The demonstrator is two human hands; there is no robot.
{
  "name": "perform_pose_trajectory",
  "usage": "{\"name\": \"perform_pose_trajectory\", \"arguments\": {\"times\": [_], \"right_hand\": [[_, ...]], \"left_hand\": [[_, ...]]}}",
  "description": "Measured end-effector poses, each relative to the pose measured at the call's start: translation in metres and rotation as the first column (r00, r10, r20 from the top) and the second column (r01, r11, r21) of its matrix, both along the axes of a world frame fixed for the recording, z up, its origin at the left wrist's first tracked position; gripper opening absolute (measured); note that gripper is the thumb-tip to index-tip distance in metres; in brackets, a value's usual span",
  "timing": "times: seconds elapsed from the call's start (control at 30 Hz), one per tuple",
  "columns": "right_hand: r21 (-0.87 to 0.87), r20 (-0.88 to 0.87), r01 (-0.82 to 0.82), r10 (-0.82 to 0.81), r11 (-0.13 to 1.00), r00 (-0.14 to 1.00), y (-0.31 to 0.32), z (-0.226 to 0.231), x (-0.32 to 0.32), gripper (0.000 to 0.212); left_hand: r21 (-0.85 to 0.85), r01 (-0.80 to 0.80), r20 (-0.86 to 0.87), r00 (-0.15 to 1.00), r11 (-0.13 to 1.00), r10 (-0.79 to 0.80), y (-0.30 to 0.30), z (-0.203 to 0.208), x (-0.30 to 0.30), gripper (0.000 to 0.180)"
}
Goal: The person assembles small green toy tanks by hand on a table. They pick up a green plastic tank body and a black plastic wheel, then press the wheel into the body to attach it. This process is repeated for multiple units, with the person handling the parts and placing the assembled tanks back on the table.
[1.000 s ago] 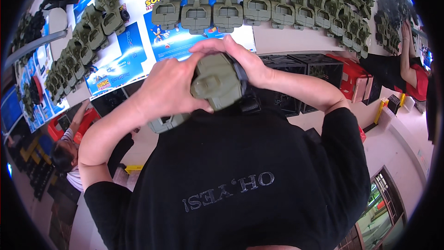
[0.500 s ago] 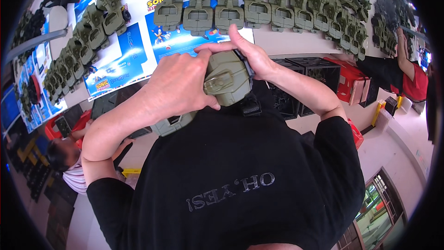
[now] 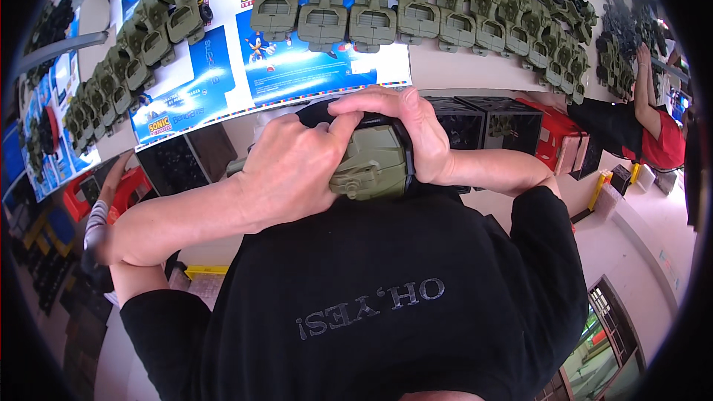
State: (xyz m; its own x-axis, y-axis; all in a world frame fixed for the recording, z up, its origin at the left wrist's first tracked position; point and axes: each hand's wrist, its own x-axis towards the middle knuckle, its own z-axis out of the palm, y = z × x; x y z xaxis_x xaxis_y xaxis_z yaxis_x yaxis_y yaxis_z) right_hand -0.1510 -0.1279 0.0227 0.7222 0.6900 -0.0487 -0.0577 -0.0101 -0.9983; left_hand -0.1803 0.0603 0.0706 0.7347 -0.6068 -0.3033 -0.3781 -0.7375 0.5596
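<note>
Left hand [image 3: 290, 171] closed over the left side of an olive-green plastic toy part [image 3: 371, 163], fingers curled around it. Right hand [image 3: 412, 130] clamped over the top and right side of the same part, fingertips pressed on a black piece [image 3: 349, 113] at its upper edge. Held close against the chest, just above a black shirt [image 3: 386, 289]. Both hands touching at the fingertips over the part.

Beyond the hands, on a table [image 3: 460, 67]: a row of matching green toy vehicles [image 3: 371, 0], laid side by side on printed blue-and-white sheets [image 3: 297, 67]. A second row of green vehicles [image 3: 119, 74] curved away beyond the left hand. Just past the right hand, below the table edge: black crates [image 3: 483, 122] and a red bin [image 3: 553, 137]. Far to the right: another person in a red top [image 3: 657, 141], arm raised to the table.
</note>
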Motion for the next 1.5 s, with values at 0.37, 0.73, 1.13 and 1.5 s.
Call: {"name": "perform_pose_trajectory", "arguments": {"times": [0.37,0.73,1.13,1.5], "right_hand": [[0.012,-0.309,-0.105,0.103,0.994,0.946,0.021,-0.004,0.022,0.067],[0.017,-0.259,0.034,-0.029,0.999,0.965,0.039,0.005,0.070,0.067],[0.003,0.458,0.815,-0.725,0.580,0.514,0.040,0.016,0.048,0.037],[-0.332,0.613,0.860,-0.603,0.388,0.509,-0.035,-0.014,0.010,0.090]], "left_hand": [[-0.108,-0.157,-0.179,0.974,0.982,0.136,0.018,-0.012,0.011,0.071],[-0.528,-0.727,-0.849,0.461,0.440,-0.257,0.057,-0.097,0.047,0.087],[-0.477,-0.784,-0.844,0.535,0.396,0.041,0.042,-0.071,0.059,0.050],[-0.572,-0.796,-0.780,0.603,0.198,0.170,-0.112,-0.066,0.116,0.074]]}}
